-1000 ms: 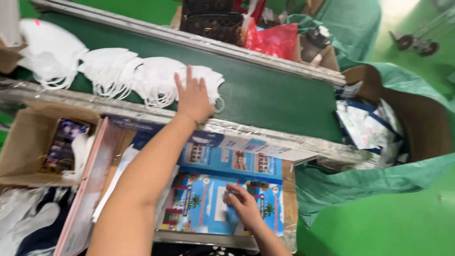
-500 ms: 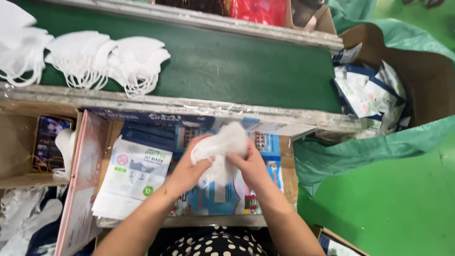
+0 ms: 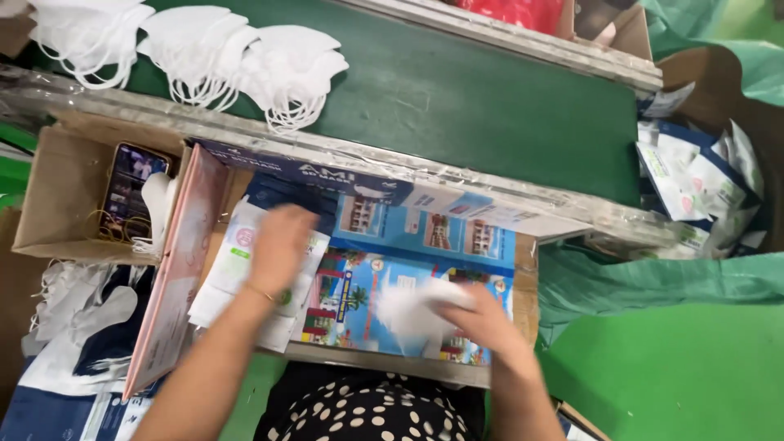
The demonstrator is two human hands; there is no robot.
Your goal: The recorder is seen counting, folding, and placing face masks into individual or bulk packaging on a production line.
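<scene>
White and soft, a folded face mask (image 3: 416, 310) sits gripped in the person's right hand (image 3: 482, 320), low over the colourful printed board (image 3: 408, 278) that serves as a work surface, where both hands can reach it without stretching. The left hand (image 3: 278, 249) lies flat, fingers spread and holding nothing that I can make out, on a stack of pale pouches (image 3: 245, 282) with a round green and pink label, probably kept there so one is always within reach. Both hands are blurred. A pink cardboard flap (image 3: 175, 278) stands on edge beside the pouches, walling them off from a brown box (image 3: 57, 196) that holds a phone (image 3: 131, 192) with a lit screen. Beyond the board a foil-wrapped rail (image 3: 327, 151) edges a dark green belt (image 3: 490, 106), where white masks (image 3: 237, 57) lie overlapping in a row, loops trailing. Far right, a big carton (image 3: 735, 90) lined with green plastic holds a heap of white and blue filled pouches (image 3: 694, 184).
</scene>
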